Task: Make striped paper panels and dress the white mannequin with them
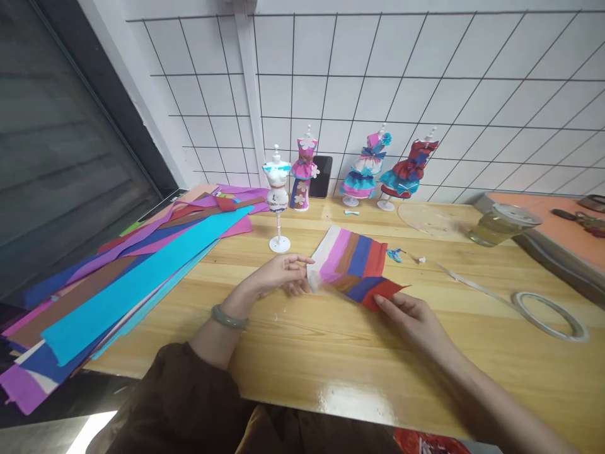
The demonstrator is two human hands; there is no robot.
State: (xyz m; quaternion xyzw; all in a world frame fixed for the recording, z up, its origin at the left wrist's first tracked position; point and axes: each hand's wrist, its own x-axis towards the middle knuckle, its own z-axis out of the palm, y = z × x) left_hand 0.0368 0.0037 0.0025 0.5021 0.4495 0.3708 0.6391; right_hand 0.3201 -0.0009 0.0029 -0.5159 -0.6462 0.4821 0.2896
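A striped sheet of crepe paper (359, 252) in white, pink, brown, blue and red lies over the wooden table, its near edge folded up. My right hand (406, 312) pinches the red near corner between thumb and fingers. At the white end, my left hand (290, 272) has its fingers about the edge, index finger stretched along it; part of this grip is blurred. Beyond my left hand stands a small white dress form (278, 189) with blue trim at the chest. A little blue bow (396, 255) lies just past the red end.
Long crepe paper strips (142, 271) are heaped at the left. Three dressed mini mannequins (302, 170) and a phone (321, 176) stand by the tiled wall. A roll of white tape (551, 315), a lidded cup (501, 226) and an orange-topped surface (562, 227) are at the right.
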